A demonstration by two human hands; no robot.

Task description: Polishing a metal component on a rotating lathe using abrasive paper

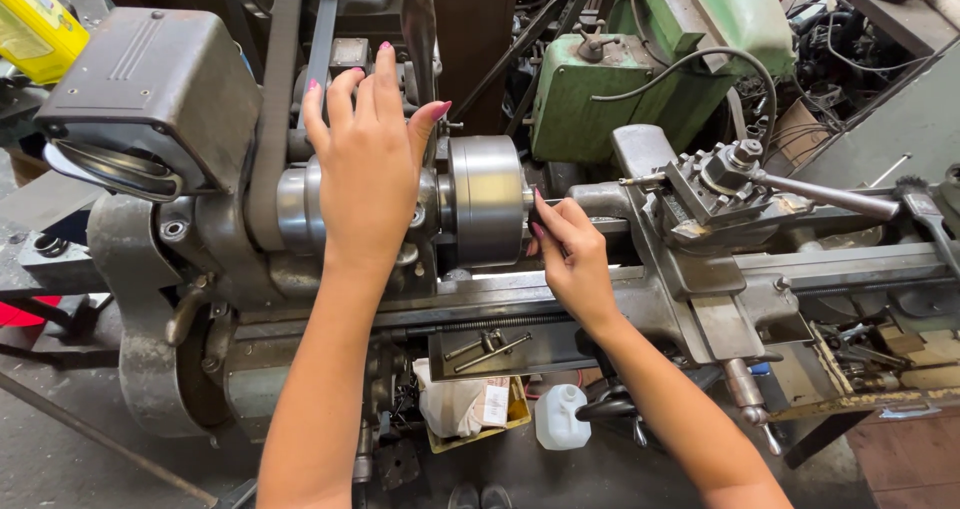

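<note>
Her left hand lies flat and open on the lathe's spindle housing; the right hand pinches a small dark piece at the chuck face. Fingers could get caught if the spindle turns.

**Packaging around my lathe, not much**

From my view I spot a yellow box top left with a pale label. Under the machine sits a white plastic jug beside a crumpled white bag in a yellow tray. No screens anywhere.
</note>
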